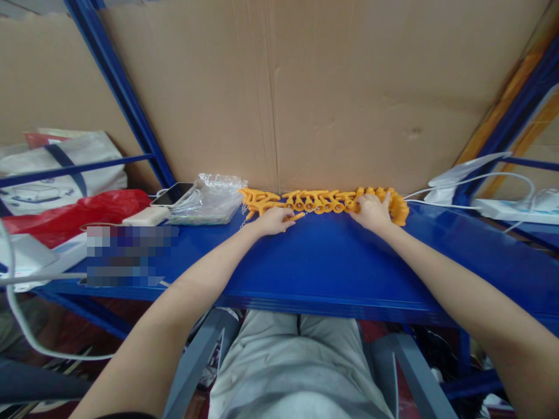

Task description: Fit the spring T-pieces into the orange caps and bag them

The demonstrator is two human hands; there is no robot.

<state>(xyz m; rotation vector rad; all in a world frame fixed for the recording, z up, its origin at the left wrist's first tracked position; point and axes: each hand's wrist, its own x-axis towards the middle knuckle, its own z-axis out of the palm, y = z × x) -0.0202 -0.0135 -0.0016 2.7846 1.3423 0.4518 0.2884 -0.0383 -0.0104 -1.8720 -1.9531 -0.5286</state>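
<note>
- One large cardboard panel stands upright at 12 o'clock, backing the whole workspace.
- In front of it, a glossy blue tabletop reaches from the panel to the seated person's grey trousers at 6 o'clock.
- Between 10 and 11 o'clock, a white bag with a dark strap sits beyond a blue rail; a crumpled red plastic bag lies before it.
- At 12 o'clock, a row of yellow pieces lies along the table's back edge, next to the cardboard. Its middle pieces turn cone-shaped open ends toward the person; its left ones look branched, and more are packed close at its right end.
- At 11 o'clock, just left of the row, lies a clear plastic packet, with a phone beside it.
- Near 1 o'clock, the right hand rests over the row's right part, fingers on the yellow pieces; whether it grips one cannot be told.
- Just left of 12 o'clock, the left hand pinches a small ribbed yellow piece between thumb and fingers, in front of the row.
- Smallest of all, a thin chain hangs at the row's left end.
</note>
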